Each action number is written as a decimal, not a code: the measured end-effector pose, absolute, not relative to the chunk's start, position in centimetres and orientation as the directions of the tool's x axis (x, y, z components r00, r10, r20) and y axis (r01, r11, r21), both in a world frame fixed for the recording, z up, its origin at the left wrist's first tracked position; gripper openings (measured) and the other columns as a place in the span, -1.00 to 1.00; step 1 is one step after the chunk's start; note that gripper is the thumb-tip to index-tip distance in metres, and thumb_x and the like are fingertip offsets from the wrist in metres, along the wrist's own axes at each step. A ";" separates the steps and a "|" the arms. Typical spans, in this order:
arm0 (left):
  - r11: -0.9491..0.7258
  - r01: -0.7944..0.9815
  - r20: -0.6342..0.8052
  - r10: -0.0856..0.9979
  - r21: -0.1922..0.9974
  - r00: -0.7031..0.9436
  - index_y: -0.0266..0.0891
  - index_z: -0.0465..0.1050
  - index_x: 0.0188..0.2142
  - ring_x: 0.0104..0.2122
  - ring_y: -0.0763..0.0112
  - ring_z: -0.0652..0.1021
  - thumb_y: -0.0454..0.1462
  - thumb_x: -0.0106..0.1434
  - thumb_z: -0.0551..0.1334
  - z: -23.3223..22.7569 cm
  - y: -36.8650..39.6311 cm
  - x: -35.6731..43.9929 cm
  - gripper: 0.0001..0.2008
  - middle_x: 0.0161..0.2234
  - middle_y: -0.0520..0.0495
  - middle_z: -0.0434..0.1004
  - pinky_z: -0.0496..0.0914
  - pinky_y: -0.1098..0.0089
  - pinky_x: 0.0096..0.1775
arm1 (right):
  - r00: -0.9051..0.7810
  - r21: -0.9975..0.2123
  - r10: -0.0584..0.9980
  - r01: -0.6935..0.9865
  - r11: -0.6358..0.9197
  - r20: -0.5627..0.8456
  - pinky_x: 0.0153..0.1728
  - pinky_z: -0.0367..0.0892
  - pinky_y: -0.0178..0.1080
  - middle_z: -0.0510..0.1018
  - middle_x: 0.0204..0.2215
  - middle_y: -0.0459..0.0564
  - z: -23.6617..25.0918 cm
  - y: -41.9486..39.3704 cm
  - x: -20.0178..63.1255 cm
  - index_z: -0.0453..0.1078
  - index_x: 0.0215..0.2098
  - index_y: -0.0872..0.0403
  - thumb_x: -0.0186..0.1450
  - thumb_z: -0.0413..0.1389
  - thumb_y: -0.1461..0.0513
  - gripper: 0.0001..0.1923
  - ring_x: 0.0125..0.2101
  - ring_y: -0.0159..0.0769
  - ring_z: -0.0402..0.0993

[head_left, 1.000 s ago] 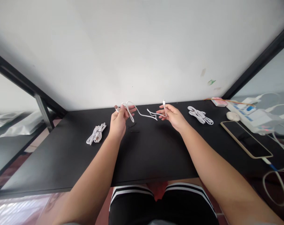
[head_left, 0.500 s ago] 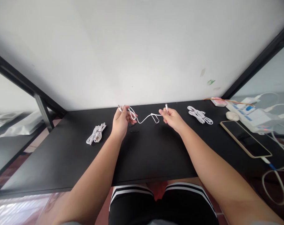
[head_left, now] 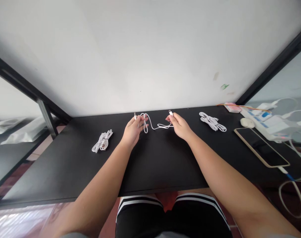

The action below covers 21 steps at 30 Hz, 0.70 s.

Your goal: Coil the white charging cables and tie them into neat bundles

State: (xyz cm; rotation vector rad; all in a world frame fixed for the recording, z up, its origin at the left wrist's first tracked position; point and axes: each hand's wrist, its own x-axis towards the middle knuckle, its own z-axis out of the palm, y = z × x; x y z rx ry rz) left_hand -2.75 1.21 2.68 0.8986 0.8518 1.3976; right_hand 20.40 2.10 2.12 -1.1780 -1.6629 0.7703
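Note:
A loose white cable (head_left: 154,126) hangs between both hands above the black table (head_left: 155,158), near its far edge. My left hand (head_left: 133,131) pinches one end, with the plug sticking up past the fingers and a loop of cable beside them. My right hand (head_left: 179,126) grips the other end, its plug pointing up and left. The slack sags in a curl between the two hands.
A bundled white cable (head_left: 102,140) lies at the left, another bundled white cable (head_left: 212,121) at the right. Farther right are a phone (head_left: 261,146) face up, a power strip (head_left: 266,121) with plugged leads, and a white mouse (head_left: 247,122). A wall stands directly behind the table.
Both hands have come closer together, the left moving right and the right moving left. The cable between them has gone slacker and now curls in a tighter loop.

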 end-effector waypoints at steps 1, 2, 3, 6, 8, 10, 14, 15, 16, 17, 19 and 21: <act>-0.016 -0.458 0.026 1.000 0.889 0.017 -0.29 0.40 -0.42 0.10 0.01 0.53 -0.12 0.24 0.32 2.7 1.3 -2.8 -0.72 0.04 -0.30 0.55 0.42 0.08 0.06 | -0.102 -0.850 0.938 0.400 0.343 0.331 -0.04 0.34 -0.10 0.55 -0.23 0.03 2.0 2.1 20.4 0.37 -0.30 0.02 0.41 -0.09 -0.14 -0.54 -0.15 -0.17 0.49; -0.012 -0.480 0.027 0.999 0.877 0.024 -0.29 0.36 -0.46 0.09 0.00 0.53 -0.14 0.24 0.33 2.6 1.3 -2.9 -0.71 0.02 -0.31 0.57 0.40 0.05 0.08 | -0.096 -0.839 0.939 0.427 0.338 0.330 0.00 0.33 -0.07 0.56 -0.18 0.05 1.9 2.2 20.5 0.35 -0.29 0.02 0.42 -0.10 -0.13 -0.55 -0.11 -0.15 0.50; -0.012 -0.498 0.031 0.999 0.867 0.030 -0.28 0.32 -0.49 0.09 -0.01 0.54 -0.14 0.24 0.33 2.6 1.3 -2.9 -0.69 -0.02 -0.32 0.59 0.38 0.04 0.10 | -0.099 -0.832 0.940 0.443 0.335 0.326 0.02 0.32 -0.05 0.57 -0.15 0.05 1.9 2.1 20.5 0.31 -0.28 0.01 0.41 -0.08 -0.13 -0.58 -0.08 -0.13 0.50; 0.004 -0.535 0.040 0.997 0.845 0.070 -0.26 0.25 -0.54 0.07 -0.02 0.56 -0.15 0.26 0.31 2.6 1.4 -2.9 -0.64 -0.13 -0.33 0.64 0.35 0.01 0.14 | -0.193 -0.808 0.925 0.452 0.379 0.326 0.07 0.33 0.01 0.53 -0.02 0.07 2.0 1.8 20.5 0.18 -0.24 -0.02 0.25 0.18 -0.10 -0.59 0.03 -0.08 0.46; 0.034 -0.548 0.033 0.993 0.836 0.112 -0.25 0.22 -0.55 0.04 -0.02 0.58 -0.15 0.28 0.28 2.7 1.3 -2.8 -0.63 -0.16 -0.32 0.64 0.36 0.00 0.13 | -0.320 -0.798 0.901 0.436 0.416 0.294 0.14 0.30 0.03 0.44 0.13 0.10 2.1 1.3 20.4 0.13 -0.16 -0.03 0.06 0.38 -0.05 -0.38 0.15 -0.05 0.38; 0.069 -0.544 0.012 0.990 0.836 0.144 -0.26 0.23 -0.53 -0.01 -0.02 0.61 -0.16 0.31 0.25 2.8 1.1 -2.6 -0.65 -0.17 -0.32 0.65 0.40 -0.01 0.08 | -0.452 -0.805 0.865 0.418 0.422 0.218 0.18 0.28 0.04 0.39 0.19 0.12 2.3 0.9 20.3 0.10 -0.07 -0.04 -0.05 0.45 0.02 -0.23 0.20 -0.04 0.33; 0.130 -0.492 -0.060 0.986 0.861 0.156 -0.28 0.35 -0.35 -0.13 0.01 0.66 -0.16 0.35 0.21 3.1 0.7 -2.4 -0.77 -0.18 -0.29 0.65 0.50 0.00 -0.05 | -0.516 -0.829 0.847 0.414 0.376 0.126 0.09 0.36 0.03 0.55 0.01 0.08 2.4 0.5 20.0 0.09 -0.12 -0.04 0.09 0.38 0.11 -0.40 0.05 -0.10 0.49; 0.140 -0.481 -0.073 0.985 0.865 0.155 -0.28 0.38 -0.29 -0.15 0.02 0.67 -0.16 0.36 0.20 3.2 0.7 -2.3 -0.79 -0.18 -0.28 0.65 0.51 0.02 -0.08 | -0.493 -0.836 0.859 0.408 0.367 0.136 0.03 0.40 0.00 0.59 -0.05 0.05 2.4 0.5 20.0 0.08 -0.16 -0.04 0.13 0.35 0.11 -0.47 -0.02 -0.13 0.54; 0.146 -0.475 -0.081 0.985 0.868 0.154 -0.28 0.40 -0.24 -0.16 0.04 0.67 -0.15 0.36 0.20 3.2 0.7 -2.3 -0.80 -0.18 -0.27 0.65 0.52 0.04 -0.10 | -0.464 -0.845 0.872 0.397 0.359 0.153 -0.05 0.44 -0.04 0.61 -0.12 0.02 2.3 0.6 19.9 0.07 -0.20 -0.04 0.17 0.32 0.11 -0.52 -0.11 -0.16 0.57; 0.147 -0.474 -0.085 0.985 0.868 0.150 -0.28 0.41 -0.19 -0.17 0.05 0.67 -0.15 0.36 0.20 3.2 0.8 -2.4 -0.79 -0.17 -0.27 0.64 0.53 0.06 -0.10 | -0.429 -0.858 0.887 0.379 0.348 0.170 -0.13 0.46 -0.09 0.62 -0.20 -0.01 2.2 0.8 19.8 0.06 -0.25 -0.04 0.20 0.30 0.10 -0.55 -0.20 -0.20 0.60; 0.142 -0.486 -0.086 0.987 0.862 0.137 -0.28 0.43 -0.11 -0.15 0.07 0.67 -0.14 0.37 0.20 3.3 0.9 -2.5 -0.76 -0.13 -0.28 0.63 0.53 0.08 -0.09 | -0.336 -0.900 0.924 0.321 0.295 0.183 -0.32 0.45 -0.20 0.61 -0.37 -0.11 1.9 1.2 19.7 0.02 -0.33 -0.04 0.24 0.26 0.09 -0.57 -0.42 -0.31 0.57; 0.132 -0.504 -0.078 0.989 0.854 0.126 -0.26 0.43 -0.02 -0.11 0.08 0.65 -0.15 0.38 0.19 3.3 1.1 -2.8 -0.72 -0.07 -0.29 0.61 0.52 0.07 -0.06 | -0.223 -0.958 0.966 0.226 0.178 0.127 -0.54 0.36 -0.30 0.57 -0.49 -0.18 1.8 1.5 19.5 -0.01 -0.36 -0.03 0.29 0.19 0.07 -0.60 -0.62 -0.40 0.46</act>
